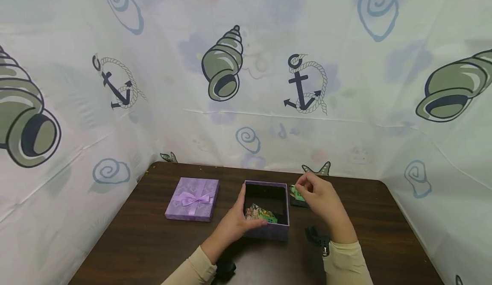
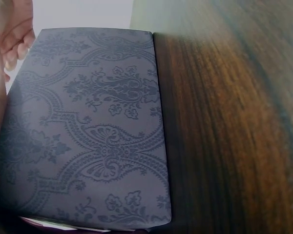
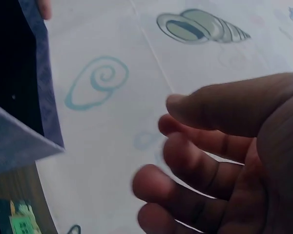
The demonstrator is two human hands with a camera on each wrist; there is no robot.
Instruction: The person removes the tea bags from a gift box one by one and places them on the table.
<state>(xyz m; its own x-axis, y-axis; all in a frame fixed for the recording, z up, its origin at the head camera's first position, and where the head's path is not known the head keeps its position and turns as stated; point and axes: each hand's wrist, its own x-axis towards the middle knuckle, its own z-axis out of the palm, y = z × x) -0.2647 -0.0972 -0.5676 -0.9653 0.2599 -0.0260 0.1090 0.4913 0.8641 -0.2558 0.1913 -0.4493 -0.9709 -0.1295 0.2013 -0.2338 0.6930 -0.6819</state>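
Observation:
A lidless purple box [image 1: 266, 232] with a dark inside stands on the table, a printed packet or cut-out in green and brown [image 1: 261, 213] lying in it. My left hand [image 1: 234, 223] holds its front left corner, thumb over the front rim and fingers along the left wall. The left wrist view shows the box's patterned side [image 2: 88, 122]. To the right of the box my right hand [image 1: 317, 195] hovers, its fingers loosely bent with nothing between them. Beneath it, partly hidden, lies a flat black piece with a green print [image 1: 297, 194].
The purple lid [image 1: 193, 199] with its ribbon bow sits left of the box. A dark wooden table [image 1: 153, 251] carries everything. Behind and at both sides hangs a white sheet [image 1: 265, 148] printed with shells and anchors. Dark straps [image 1: 317, 236] show at my wrists.

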